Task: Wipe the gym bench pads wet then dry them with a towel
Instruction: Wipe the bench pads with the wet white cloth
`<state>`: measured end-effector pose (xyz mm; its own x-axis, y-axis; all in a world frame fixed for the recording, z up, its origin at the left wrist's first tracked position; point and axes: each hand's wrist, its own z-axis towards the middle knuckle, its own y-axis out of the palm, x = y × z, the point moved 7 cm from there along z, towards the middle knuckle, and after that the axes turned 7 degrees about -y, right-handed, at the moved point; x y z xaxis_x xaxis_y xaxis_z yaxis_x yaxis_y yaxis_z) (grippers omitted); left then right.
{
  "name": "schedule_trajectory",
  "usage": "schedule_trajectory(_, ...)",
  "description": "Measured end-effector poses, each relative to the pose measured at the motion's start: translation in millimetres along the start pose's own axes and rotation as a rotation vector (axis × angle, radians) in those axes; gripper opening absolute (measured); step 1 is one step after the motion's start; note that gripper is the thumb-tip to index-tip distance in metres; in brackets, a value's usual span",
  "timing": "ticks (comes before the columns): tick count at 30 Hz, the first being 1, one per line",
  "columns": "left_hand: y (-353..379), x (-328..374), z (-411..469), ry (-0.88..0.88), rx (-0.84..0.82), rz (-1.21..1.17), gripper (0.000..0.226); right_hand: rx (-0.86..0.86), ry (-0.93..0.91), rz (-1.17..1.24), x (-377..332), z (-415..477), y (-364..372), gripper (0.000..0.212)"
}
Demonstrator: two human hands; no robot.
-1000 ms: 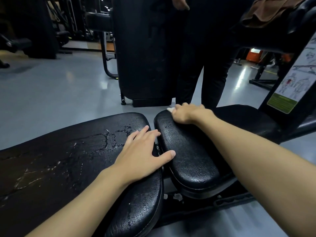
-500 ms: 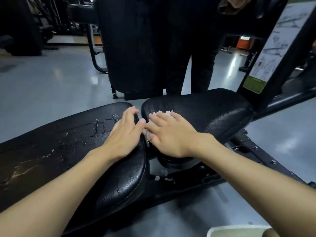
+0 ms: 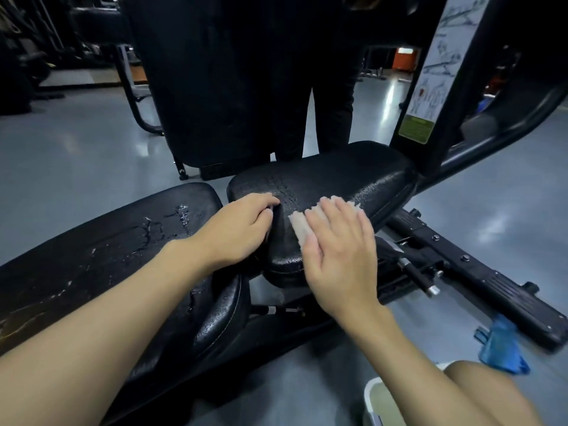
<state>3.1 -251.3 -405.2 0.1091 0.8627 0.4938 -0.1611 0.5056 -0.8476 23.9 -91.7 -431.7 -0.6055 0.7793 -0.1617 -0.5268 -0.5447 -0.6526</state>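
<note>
Room: gym, dim, with a glossy grey floor (image 3: 61, 167). Dark machines are seen at the back, and a person in dark trousers (image 3: 332, 103) is stood just beyond the bench.

Bench: the long pad (image 3: 107, 241) is laid out at the left, with streaks and beads of water noted on its surface. The seat pad (image 3: 332, 176) is set just beside it at the right, a narrow gap being left between the two; a damp sheen is noted on its top. The black frame (image 3: 479, 272) is run out below to the right.

Hands: the left hand (image 3: 236, 229) is rested on the end of the long pad, its fingers hooked over that end into the gap, so a bracing grip is judged. The right hand (image 3: 341, 250) is laid flat, fingers straight, and is pressed down on a white cloth (image 3: 299, 226) at the near end of the seat pad. Nothing is grasped by it.

Floor items: a blue rag (image 3: 501, 345) is left beside the frame; a white tub (image 3: 373, 395) is seen only in part at the lower edge.

Step in hand: wet wiping of the seat pad is judged. Drying is not yet begun.

Next move: the cloth is to be kept under flat pressure and swept over the far half of the seat pad. A dry towel is then needed; whether the blue rag serves cannot be told.
</note>
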Motion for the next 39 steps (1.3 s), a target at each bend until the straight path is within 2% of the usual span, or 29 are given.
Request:
schedule_trajectory(4, 5.7, -1.0, 0.4, 0.017, 0.016, 0.071, 0.042, 0.256, 0.277, 0.118, -12.6, -14.2, 4.5, 0.040)
schedule_trajectory(6, 7.1, 0.8, 5.8, 0.000, 0.042, 0.152, 0.042, 0.286, 0.279, 0.161, -23.0, -19.3, 8.0, 0.042)
schedule_trajectory(9, 9.7, 4.5, 10.9, -0.035, 0.063, 0.264, 0.051, 0.237, 0.215, 0.197, 0.6, -12.4, 6.6, 0.047)
schedule_trajectory(13, 17.3, 8.2, 15.0, -0.043, 0.067, 0.415, 0.066, 0.153, 0.426, 0.246, 68.4, 10.9, 9.0, 0.059)
schedule_trajectory(17, 25.3, 13.4, 20.4, -0.045, 0.076, 0.537, 0.066, 0.215, 0.473, 0.273, 52.0, -2.6, 16.6, 0.060)
schedule_trajectory(21, 22.7, 12.0, 22.3, -0.052, 0.065, 0.530, 0.069, 0.244, 0.415, 0.350, 3.7, -29.2, 23.1, 0.056)
schedule_trajectory(23, 21.5, 12.0, 21.3, -0.052, 0.067, 0.516, 0.071, 0.226, 0.422, 0.382, 17.2, -22.9, 23.3, 0.057)
schedule_trajectory(28, 24.4, 13.0, 20.5, -0.070, 0.053, 0.529, 0.069, 0.145, 0.622, 0.377, 92.9, 15.9, 21.4, 0.067)
schedule_trajectory(35, 22.3, 16.6, 26.4, -0.105, -0.096, 0.508, 0.070, 0.095, 0.556, 0.455, 43.0, -15.5, 24.0, 0.065)
schedule_trajectory(39, 26.6, 20.1, 26.0, -0.123, -0.167, 0.462, 0.064, 0.050, 0.612, 0.322, 99.4, 22.3, 17.6, 0.063)
